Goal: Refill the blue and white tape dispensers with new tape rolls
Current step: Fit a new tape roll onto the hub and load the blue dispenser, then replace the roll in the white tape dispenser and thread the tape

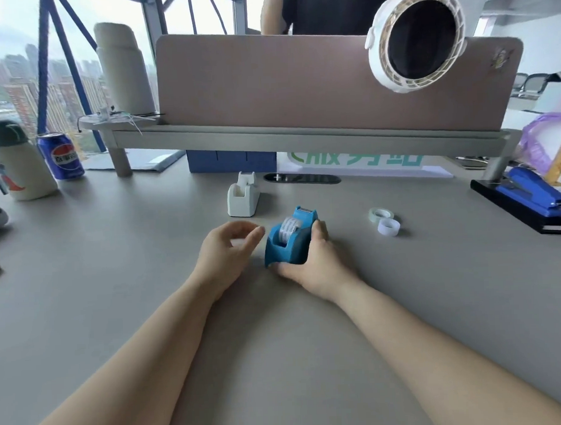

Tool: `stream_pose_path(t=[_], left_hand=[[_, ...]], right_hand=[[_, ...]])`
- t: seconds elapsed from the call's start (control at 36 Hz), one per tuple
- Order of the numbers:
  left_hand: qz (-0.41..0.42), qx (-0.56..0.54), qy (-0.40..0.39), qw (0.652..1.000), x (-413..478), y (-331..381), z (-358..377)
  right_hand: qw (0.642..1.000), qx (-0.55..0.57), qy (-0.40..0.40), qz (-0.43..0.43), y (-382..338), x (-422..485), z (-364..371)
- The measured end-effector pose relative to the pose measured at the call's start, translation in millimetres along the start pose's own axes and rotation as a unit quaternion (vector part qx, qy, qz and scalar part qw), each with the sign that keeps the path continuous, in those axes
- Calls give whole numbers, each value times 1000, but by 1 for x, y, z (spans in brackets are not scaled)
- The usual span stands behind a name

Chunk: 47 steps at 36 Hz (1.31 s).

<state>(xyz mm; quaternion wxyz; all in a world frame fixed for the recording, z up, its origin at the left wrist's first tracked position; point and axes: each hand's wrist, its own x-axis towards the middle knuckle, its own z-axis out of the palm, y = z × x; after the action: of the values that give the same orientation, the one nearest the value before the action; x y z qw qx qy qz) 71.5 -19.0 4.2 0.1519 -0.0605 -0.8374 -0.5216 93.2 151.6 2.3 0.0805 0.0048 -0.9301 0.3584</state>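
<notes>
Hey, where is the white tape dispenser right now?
In the head view, the white tape dispenser stands on the desk just left of centre, behind the blue tape dispenser and left of the dark cable slot.

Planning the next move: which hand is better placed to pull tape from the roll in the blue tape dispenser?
Probably the left hand: it is free beside the blue tape dispenser, while the right hand grips its body, steadying it.

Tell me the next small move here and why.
Probably let go of the blue dispenser and reach for a loose tape roll. The right hand grips the blue dispenser, which already carries a seated roll, while the white dispenser looks empty.
</notes>
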Motion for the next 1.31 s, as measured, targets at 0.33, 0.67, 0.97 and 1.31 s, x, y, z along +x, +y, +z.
stream_pose_path(t=[0.33,0.67,0.97,1.31], left_hand=[[-81,190,67,976,76,-31,7],[-63,153,51,985,122,-37,17],[-84,114,63,988,109,-35,11],[-102,116,63,986,32,-21,-20]], right_hand=[[997,77,-26,-13,-1,63,9],[991,114,-43,-55,3,125,20],[999,25,-17,-42,1,128,28],[989,133,-57,-31,4,60,8]])
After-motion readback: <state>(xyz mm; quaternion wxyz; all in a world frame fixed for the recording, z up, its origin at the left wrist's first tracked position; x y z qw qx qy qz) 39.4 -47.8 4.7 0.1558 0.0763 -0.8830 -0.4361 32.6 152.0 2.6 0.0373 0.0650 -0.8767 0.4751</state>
